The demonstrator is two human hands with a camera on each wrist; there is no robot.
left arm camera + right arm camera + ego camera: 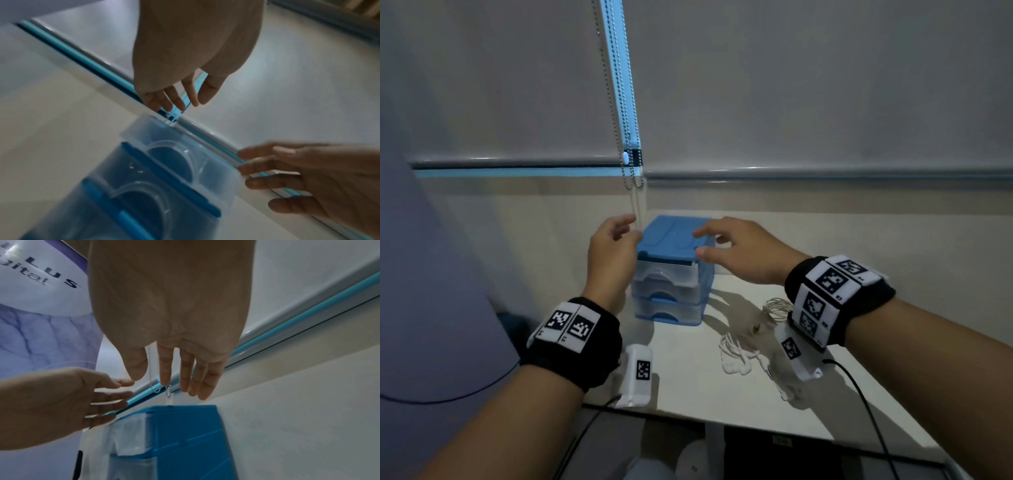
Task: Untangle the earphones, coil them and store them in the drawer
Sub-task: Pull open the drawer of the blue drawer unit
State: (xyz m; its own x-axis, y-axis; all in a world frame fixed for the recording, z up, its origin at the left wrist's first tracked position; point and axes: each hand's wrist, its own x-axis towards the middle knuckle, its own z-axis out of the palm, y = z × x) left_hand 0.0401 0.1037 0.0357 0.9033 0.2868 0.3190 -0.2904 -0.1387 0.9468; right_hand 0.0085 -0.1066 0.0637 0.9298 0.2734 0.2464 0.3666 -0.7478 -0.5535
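A small blue drawer unit [674,270] with three clear drawers stands on the white table [688,394]. My left hand [616,240] hovers at its upper left corner and my right hand [726,240] at its upper right; both have relaxed, spread fingers and hold nothing. White earphones [738,359] lie in a loose tangle on the table in front of the unit, below my right wrist. In the left wrist view the drawer fronts [164,164] sit below my left hand [174,97]. In the right wrist view my right hand [176,378] hangs above the unit's top [180,408].
A silvery coiled wire [777,308] lies beside the earphones. Bead chains [631,171] of a roller blind hang just behind the unit, near my left fingers. The table's front edge [705,421] is close to me, with dark cables below.
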